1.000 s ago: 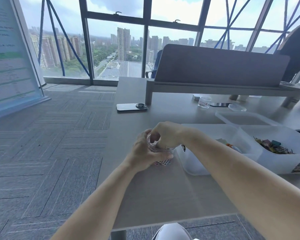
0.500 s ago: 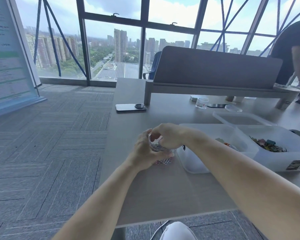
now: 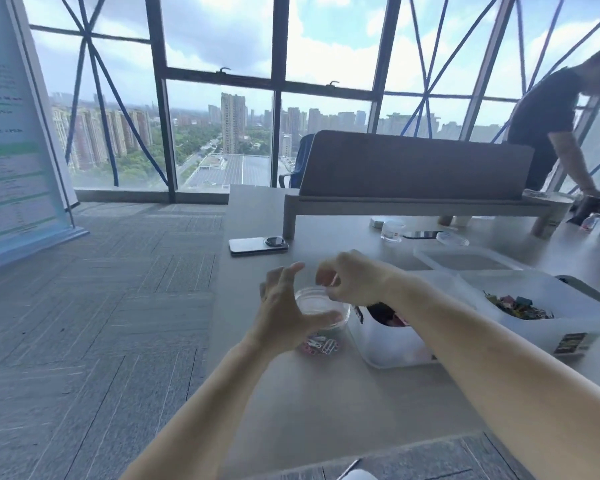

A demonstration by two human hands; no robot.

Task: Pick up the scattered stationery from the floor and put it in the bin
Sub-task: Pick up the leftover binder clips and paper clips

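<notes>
Clear jar (image 3: 321, 304) in left hand (image 3: 280, 308), right hand (image 3: 355, 285) at rim.

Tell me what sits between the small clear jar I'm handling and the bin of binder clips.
A second clear bin with dark and pink items stands between the jar and the clip bin; head view shows it.

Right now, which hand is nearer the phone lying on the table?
Left. The left hand holds the clear jar just below the phone in view; the right hand is at the jar's rim, farther to the phone's right.
</notes>
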